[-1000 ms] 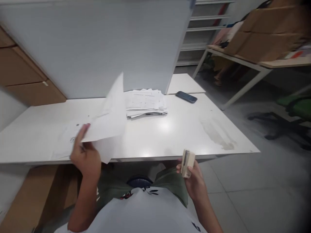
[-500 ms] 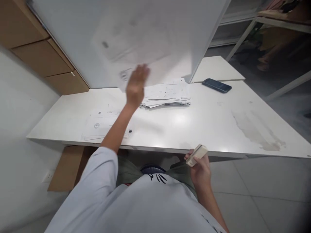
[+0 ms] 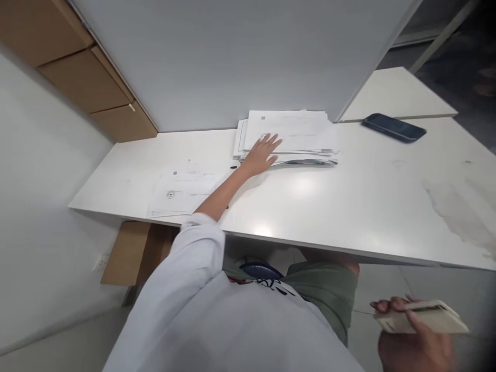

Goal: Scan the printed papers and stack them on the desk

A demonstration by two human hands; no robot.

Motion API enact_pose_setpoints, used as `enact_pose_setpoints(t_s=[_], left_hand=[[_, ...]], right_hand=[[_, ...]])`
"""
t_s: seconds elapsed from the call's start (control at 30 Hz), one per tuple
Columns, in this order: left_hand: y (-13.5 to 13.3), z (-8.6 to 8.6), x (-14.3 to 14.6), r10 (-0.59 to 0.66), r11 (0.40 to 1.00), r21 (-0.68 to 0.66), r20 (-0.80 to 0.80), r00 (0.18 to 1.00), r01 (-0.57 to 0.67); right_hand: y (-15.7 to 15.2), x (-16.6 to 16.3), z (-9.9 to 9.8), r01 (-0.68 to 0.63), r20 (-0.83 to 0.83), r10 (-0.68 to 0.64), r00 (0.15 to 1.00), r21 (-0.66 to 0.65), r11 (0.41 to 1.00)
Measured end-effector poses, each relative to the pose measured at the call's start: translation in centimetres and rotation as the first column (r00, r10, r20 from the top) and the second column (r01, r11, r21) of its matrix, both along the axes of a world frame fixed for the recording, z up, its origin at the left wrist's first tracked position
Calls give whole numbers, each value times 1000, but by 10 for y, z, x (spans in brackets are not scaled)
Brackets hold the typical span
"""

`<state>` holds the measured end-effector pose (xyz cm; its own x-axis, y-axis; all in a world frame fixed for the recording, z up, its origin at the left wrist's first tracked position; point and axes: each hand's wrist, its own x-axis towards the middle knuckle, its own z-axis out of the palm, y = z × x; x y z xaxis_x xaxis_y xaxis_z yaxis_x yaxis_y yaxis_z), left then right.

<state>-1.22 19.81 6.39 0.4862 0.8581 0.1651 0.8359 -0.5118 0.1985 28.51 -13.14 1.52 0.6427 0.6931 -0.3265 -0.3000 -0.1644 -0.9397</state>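
Note:
My left hand reaches across the white table and lies flat, fingers spread, on the near left corner of a stack of printed paper sheets at the table's back. My right hand hangs low beside my lap at the bottom right, its fingers wrapped round a small beige stamp block. A few loose printed sheets lie flat near the table's front left edge.
A dark phone lies at the table's back right. A grey partition panel stands behind the stack. Cardboard boxes sit at the upper left, another under the table. A greyish stain marks the right side.
My left hand carried a sheet from the front left up and over to the stack and laid it on top. My right hand with the stamp dropped lower to the right.

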Motion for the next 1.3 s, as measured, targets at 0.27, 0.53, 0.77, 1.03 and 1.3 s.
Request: enact_pose_setpoints(t_s=[0.27, 0.53, 0.77, 1.03, 1.3], left_hand=[[-185, -32, -153, 355, 889, -249, -159, 921, -385], [-205, -41, -126, 495, 869, -12, 58, 867, -495], [-237, -27, 1, 346, 934, -130, 89, 934, -334], [-217, -48, 33, -263, 948, -207, -93, 960, 240], [-217, -59, 56, -231, 973, -75, -238, 944, 219]], right_hand=[[81, -72, -6, -584, -95, 588, 803, 72, 809], [61, -177, 32, -945, -124, 940, 319, 28, 325], [47, -129, 0, -861, -181, 849, 497, 21, 508], [33, -84, -24, -617, -325, 610, 723, 93, 781], [17, -103, -30, -688, -444, 636, 631, 57, 723]])
